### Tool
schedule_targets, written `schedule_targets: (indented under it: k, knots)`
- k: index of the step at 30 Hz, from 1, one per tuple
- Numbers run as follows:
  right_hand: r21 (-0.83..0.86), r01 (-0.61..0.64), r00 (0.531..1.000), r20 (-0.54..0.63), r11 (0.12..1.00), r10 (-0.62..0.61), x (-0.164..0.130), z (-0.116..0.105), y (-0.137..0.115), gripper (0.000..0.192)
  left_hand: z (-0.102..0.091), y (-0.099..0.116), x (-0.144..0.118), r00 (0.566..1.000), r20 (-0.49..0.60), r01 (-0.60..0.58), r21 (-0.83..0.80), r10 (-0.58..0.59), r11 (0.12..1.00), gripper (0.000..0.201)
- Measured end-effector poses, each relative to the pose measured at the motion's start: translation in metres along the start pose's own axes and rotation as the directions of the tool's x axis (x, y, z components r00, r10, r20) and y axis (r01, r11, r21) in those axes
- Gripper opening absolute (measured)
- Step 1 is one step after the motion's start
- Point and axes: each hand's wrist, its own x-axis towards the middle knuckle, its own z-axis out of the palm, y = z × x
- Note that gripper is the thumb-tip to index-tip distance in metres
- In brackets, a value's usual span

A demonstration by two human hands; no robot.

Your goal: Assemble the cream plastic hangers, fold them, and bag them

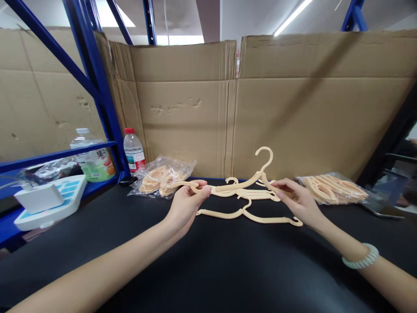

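My left hand (189,204) is closed, thumb and fingers pinching a cream plastic hanger piece (183,184) with a curved end. My right hand (300,203) grips one arm of a cream plastic clothes hanger (250,180), whose hook points up and whose other arm slopes toward my left hand. Whether the two held parts join is not clear. Below them, an unfolded hanger (223,214) lies flat on the black table (241,269). Several more hangers (256,194) lie just behind, partly covered by the raised one.
A clear bag of hanger pieces (164,178) rests at the back left, another bag (335,189) at the right. Bottles, one red-capped (133,150), stand by a blue rack (104,95). A white power strip (70,202) sits far left. Cardboard (185,113) walls the back.
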Motion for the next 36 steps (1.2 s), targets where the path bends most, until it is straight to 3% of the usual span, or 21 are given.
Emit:
schedule_targets:
  k: [5, 9, 13, 17, 30, 36]
  knots:
    - [-0.033, 0.050, 0.999, -0.012, 0.998, -0.050, 0.000, -0.001, -0.005, 0.018, -0.003, 0.002, 0.003, 0.990, 0.127, 0.050, 0.056, -0.056, 0.997, 0.021]
    - [-0.074, 0.090, 0.995, -0.044, 0.993, -0.094, 0.001, -0.002, -0.008, 0.017, -0.006, 0.003, 0.008, 0.950, 0.260, 0.150, 0.096, -0.170, 0.984, 0.019]
    - [-0.055, 0.119, 0.991, -0.059, 0.991, -0.122, 0.001, -0.003, -0.011, 0.014, -0.005, 0.005, 0.007, 0.898, 0.337, 0.290, 0.027, -0.282, 0.957, 0.018]
    - [-0.042, 0.134, 0.989, -0.051, 0.990, -0.136, 0.001, -0.003, -0.015, 0.015, -0.004, 0.007, 0.004, 0.863, 0.399, 0.359, -0.050, -0.311, 0.932, 0.017]
    - [-0.075, 0.158, 0.980, -0.112, 0.984, -0.166, 0.000, -0.003, -0.017, 0.012, -0.001, 0.007, 0.003, 0.896, 0.286, 0.387, -0.125, -0.340, 0.914, 0.019]
    - [-0.082, 0.221, 0.966, -0.118, 0.972, -0.230, -0.001, -0.002, -0.022, 0.010, 0.000, 0.003, 0.003, 0.927, 0.126, 0.362, -0.047, -0.354, 0.931, 0.025]
